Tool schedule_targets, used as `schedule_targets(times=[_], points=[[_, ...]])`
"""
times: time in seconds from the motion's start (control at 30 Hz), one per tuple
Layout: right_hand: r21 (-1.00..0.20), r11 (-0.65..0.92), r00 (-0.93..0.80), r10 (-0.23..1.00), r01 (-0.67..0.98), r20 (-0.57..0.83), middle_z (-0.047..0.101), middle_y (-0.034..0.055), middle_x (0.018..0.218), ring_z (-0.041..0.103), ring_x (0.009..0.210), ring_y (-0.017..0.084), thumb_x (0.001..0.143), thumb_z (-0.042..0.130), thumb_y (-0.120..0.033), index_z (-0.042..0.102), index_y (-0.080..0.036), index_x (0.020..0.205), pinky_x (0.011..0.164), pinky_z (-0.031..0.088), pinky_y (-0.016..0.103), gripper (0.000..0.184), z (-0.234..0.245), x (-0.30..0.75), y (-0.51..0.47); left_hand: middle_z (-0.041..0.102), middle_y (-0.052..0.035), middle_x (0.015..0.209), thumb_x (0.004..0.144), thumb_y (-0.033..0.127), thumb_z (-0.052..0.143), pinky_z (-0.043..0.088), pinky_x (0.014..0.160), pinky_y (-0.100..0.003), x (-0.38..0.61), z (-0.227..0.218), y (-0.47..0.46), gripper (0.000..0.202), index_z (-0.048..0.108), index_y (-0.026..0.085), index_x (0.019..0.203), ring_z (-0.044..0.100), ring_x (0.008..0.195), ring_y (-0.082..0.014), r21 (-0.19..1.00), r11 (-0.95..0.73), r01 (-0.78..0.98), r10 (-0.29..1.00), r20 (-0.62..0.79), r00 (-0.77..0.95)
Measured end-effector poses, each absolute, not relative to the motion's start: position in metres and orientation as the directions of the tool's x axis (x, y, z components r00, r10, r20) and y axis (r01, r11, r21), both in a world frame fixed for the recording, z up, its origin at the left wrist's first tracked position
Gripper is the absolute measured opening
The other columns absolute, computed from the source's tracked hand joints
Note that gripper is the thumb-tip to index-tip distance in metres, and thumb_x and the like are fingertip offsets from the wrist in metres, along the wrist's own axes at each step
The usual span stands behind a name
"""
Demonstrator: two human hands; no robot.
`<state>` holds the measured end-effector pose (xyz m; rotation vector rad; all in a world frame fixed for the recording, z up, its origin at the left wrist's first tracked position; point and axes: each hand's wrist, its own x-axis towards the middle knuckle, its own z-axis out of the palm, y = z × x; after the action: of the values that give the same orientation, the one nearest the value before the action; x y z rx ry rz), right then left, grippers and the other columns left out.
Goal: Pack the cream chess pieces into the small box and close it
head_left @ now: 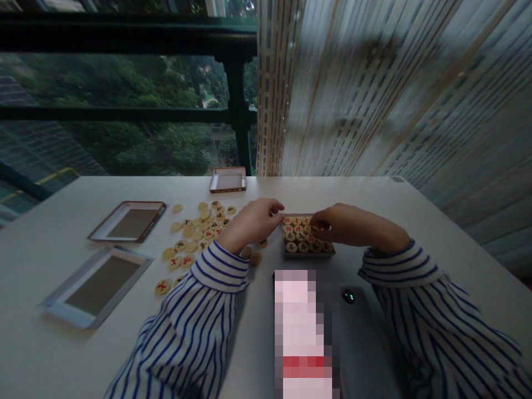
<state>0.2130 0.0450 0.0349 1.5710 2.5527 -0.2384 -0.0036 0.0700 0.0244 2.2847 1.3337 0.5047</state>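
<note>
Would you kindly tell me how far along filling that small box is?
Done: several rows of round pale wooden pieces lie in the small shallow box. In hand: left hand at its rim, right hand on its pieces. Remaining: many loose pieces on the white table.

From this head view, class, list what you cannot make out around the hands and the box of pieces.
Head view:
- Box: some of its contents are hidden under the right hand.
- Left hand: curled, so its grip cannot be told.
- Marks on the loose pieces: too small.
- Object at the bottom: a pixelated block covers it.
</note>
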Motion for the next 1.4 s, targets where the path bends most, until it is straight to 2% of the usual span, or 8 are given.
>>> schedule_targets(times=[0.27,0.6,0.97,1.4], points=[[-0.038,0.437,-0.433,0.870,0.899,-0.234,0.062,0.0025,0.065,0.047,0.050,0.011,0.073,0.049,-0.029,0.064,-0.022,0.074,0.048,0.029,0.025,0.017,0.030,0.213,0.047,0.068,-0.0081,0.101,0.080,0.036,0.048,0.046,0.076,-0.029,-0.005,0.022,0.072,0.035,0.063,0.016,0.105,0.062,0.089,-0.0190,0.545,-0.459,0.701,0.863,0.089,0.497],[-0.021,0.453,-0.443,0.860,0.891,-0.254,0.065,0.0051,0.070,0.050,0.052,0.013,0.076,0.046,-0.030,0.067,-0.021,0.082,0.047,0.030,0.026,0.023,0.024,0.213,0.049,0.067,-0.0089,0.101,0.080,0.037,0.048,0.046,0.074,-0.029,-0.005,0.021,0.072,0.036,0.063,0.015,0.105,0.061,0.088,-0.0195,0.524,-0.467,0.712,0.860,0.083,0.503],[-0.017,0.471,-0.460,0.853,0.882,-0.248,0.063,0.0035,0.067,0.049,0.050,0.012,0.074,0.047,-0.025,0.065,-0.020,0.077,0.047,0.029,0.025,0.018,0.022,0.213,0.050,0.067,-0.0086,0.103,0.081,0.039,0.047,0.045,0.075,-0.029,-0.006,0.019,0.073,0.037,0.063,0.016,0.105,0.061,0.090,-0.0198,0.507,-0.488,0.710,0.850,0.093,0.518],[-0.023,0.465,-0.456,0.856,0.885,-0.243,0.064,0.0043,0.067,0.049,0.050,0.012,0.075,0.047,-0.027,0.065,-0.021,0.076,0.047,0.031,0.025,0.019,0.022,0.212,0.050,0.067,-0.0084,0.101,0.080,0.038,0.048,0.045,0.076,-0.030,-0.006,0.021,0.071,0.036,0.063,0.016,0.105,0.061,0.089,-0.0202,0.495,-0.485,0.722,0.855,0.093,0.510]])
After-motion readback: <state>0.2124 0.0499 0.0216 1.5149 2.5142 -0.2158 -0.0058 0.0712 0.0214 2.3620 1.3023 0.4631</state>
